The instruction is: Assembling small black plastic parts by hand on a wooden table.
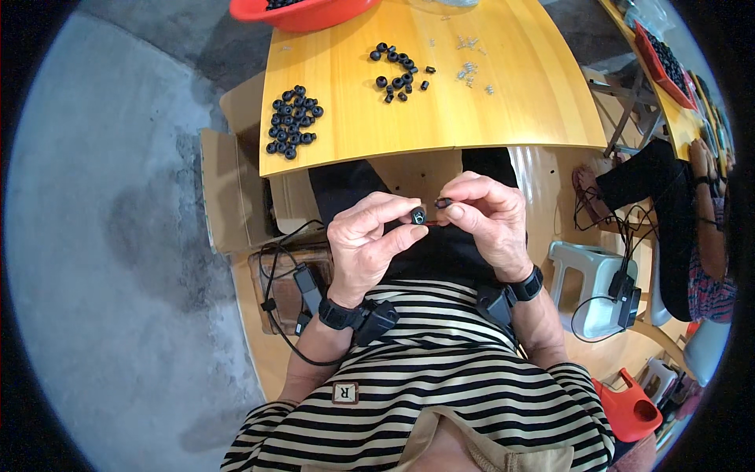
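Above my lap, just off the table's near edge, my left hand [366,238] pinches a small round black part [418,216] between thumb and fingertips. A ring-like opening shows on the part's face. Close beside it, my right hand [491,224] is closed on a smaller dark piece [443,203], mostly covered by the fingertips. The two pieces are a short way apart. On the wooden table [338,71], round black knob-like parts [292,122] lie clustered at the left. Several more black parts [403,59] are loosely scattered near the middle.
Tiny clear or silvery pieces [469,71] lie right of the scattered black parts. A red basin [307,17] sits at the far left corner. A cardboard box [224,189] stands left below the table; a pale stool [586,287] and another seated person [676,228] are at right.
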`<control>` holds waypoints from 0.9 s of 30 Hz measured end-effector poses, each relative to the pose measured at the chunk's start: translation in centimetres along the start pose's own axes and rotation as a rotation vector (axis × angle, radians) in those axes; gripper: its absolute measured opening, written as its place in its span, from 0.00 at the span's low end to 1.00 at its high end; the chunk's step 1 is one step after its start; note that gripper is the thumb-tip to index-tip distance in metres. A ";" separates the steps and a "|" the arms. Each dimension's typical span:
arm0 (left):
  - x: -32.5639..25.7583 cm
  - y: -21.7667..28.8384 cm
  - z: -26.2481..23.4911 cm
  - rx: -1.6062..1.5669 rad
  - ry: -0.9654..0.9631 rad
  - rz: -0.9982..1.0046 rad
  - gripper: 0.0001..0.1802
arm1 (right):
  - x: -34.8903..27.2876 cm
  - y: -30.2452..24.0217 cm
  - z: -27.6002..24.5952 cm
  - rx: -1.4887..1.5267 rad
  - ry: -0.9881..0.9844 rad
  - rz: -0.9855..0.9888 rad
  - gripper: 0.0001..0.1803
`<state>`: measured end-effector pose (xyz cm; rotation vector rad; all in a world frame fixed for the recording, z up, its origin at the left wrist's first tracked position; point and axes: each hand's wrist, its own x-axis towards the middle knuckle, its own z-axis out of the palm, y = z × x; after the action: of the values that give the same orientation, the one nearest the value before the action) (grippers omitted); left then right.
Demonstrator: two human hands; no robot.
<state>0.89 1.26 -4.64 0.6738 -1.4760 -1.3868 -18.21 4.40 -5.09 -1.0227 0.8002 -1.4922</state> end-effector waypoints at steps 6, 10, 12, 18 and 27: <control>-0.3 0.0 0.4 -0.146 0.079 -0.121 0.18 | -0.4 -0.1 0.8 -0.059 -0.005 -0.075 0.08; -0.3 0.7 1.1 -0.277 0.117 -0.264 0.16 | -0.5 -0.3 0.9 -0.033 0.038 0.001 0.08; -0.4 0.4 1.0 -0.205 0.102 -0.201 0.16 | -0.6 -0.3 0.9 -0.029 0.030 0.000 0.08; -0.2 0.6 0.8 -0.104 0.075 -0.107 0.16 | -0.5 -0.2 0.7 -0.154 0.009 -0.076 0.08; 0.2 1.5 0.8 0.109 0.051 -0.081 0.15 | -0.5 -0.2 0.7 -0.232 0.018 -0.121 0.08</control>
<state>0.41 1.72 -3.09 0.8393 -1.5064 -1.3474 -17.63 4.95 -4.68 -1.2501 0.9546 -1.5378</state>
